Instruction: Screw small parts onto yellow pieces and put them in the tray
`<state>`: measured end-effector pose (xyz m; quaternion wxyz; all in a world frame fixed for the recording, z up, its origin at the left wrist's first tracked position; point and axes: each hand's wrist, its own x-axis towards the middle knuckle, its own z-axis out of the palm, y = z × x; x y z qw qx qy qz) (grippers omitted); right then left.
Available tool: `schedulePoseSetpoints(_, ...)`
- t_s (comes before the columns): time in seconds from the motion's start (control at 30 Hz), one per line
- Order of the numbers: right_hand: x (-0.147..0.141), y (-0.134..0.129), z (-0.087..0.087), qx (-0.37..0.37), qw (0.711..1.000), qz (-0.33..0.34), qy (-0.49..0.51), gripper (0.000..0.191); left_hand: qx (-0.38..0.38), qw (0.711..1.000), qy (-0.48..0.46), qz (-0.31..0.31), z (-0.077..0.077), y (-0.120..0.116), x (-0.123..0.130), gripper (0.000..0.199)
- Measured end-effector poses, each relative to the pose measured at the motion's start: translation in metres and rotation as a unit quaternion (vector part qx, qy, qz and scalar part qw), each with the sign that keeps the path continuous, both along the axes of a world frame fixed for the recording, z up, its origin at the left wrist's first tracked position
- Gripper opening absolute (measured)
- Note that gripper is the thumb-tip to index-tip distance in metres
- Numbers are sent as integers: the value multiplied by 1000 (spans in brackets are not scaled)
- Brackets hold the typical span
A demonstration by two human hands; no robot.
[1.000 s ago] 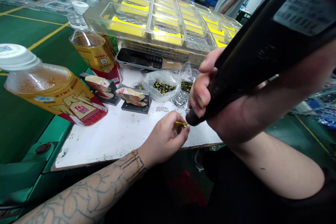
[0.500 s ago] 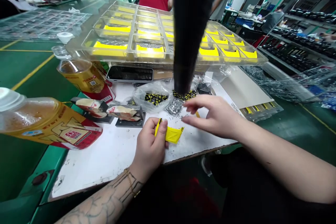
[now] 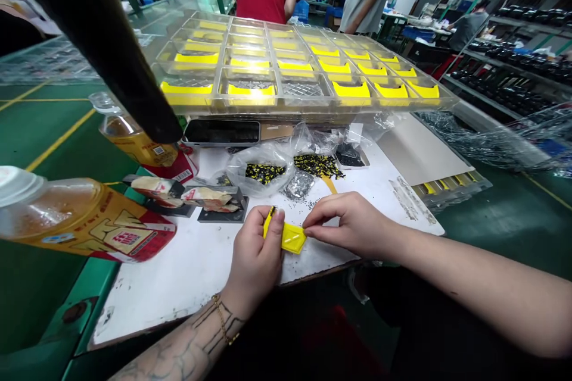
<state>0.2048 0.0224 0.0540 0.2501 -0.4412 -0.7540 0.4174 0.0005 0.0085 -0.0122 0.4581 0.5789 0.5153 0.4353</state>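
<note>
Head view: I have the left hand (image 3: 254,257) curled shut, pinching the small yellow plastic piece (image 3: 291,238) over the white worktop (image 3: 170,300); the right hand (image 3: 351,225) nearly closed, pinching its other end. It looks light, thin and fairly stiff; I'd grip its edges.

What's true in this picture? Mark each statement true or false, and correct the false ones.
1. The left hand grips a yellow piece. True.
2. The right hand is holding a drinks bottle. False: it touches the yellow piece.
3. A clear plastic tray with yellow parts in its compartments lies beyond the hands. True.
4. A chain bracelet is on the right wrist. False: it is on the left wrist.
</note>
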Motion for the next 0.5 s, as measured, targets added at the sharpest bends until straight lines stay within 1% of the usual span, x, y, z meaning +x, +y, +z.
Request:
schedulePoseSetpoints(0.07,0,1,3,-61,998,-5,21,14,15,1000,-12,2,0,-2,0,26)
schedulePoseSetpoints(0.1,1,1,5,-103,994,-10,31,16,37,999,-18,0,0,-3,0,31)
schedulePoseSetpoints(0.13,2,2,7,-148,988,-16,42,18,69,997,-21,-7,1,-5,1,43)
schedulePoseSetpoints(0.2,6,4,10,-243,967,-32,75,24,142,988,11,-56,4,-8,1,74)
schedulePoseSetpoints(0.23,9,4,11,-287,952,-41,95,27,180,979,40,-87,6,-9,1,80)
schedulePoseSetpoints(0.27,11,5,11,-324,938,-47,112,30,214,967,70,-121,7,-10,1,77)
schedulePoseSetpoints(0.33,13,6,10,-377,914,-54,137,34,272,940,105,-174,9,-10,2,50)
schedulePoseSetpoints(0.37,13,6,9,-391,908,-51,139,35,289,931,110,-194,9,-10,2,37)
schedulePoseSetpoints(0.4,13,5,9,-400,905,-47,136,35,297,926,108,-209,9,-9,3,31)
schedulePoseSetpoints(0.5,10,4,7,-411,902,-41,127,34,286,924,104,-231,9,-10,4,29)
